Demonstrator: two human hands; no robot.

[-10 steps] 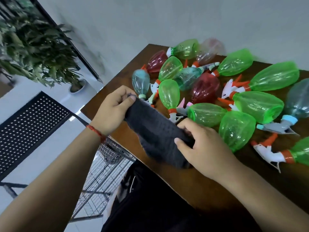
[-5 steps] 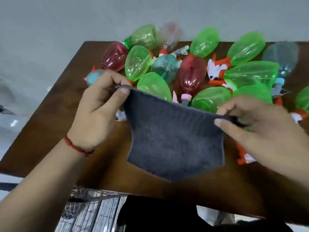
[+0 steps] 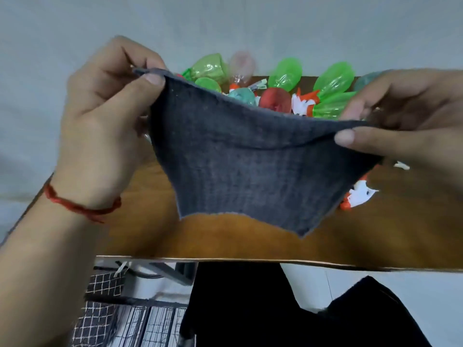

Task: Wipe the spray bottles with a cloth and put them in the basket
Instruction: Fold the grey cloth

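Two hands [image 3: 250,116] spread cloth [image 3: 260,166] above brown table [image 3: 225,241], grey wall [image 3: 75,26] behind.

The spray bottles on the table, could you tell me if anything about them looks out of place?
Yes: the spray bottles lie tipped over in a jumbled heap on the table, none upright. No spill or damage shows.

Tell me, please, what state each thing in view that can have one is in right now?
Cloth: spread out, held up by its top corners above the table.
Left hand: pinching the cloth.
Right hand: pinching the cloth.
Bottles: lying in a heap, untouched.
Basket: under the table, contents hidden.
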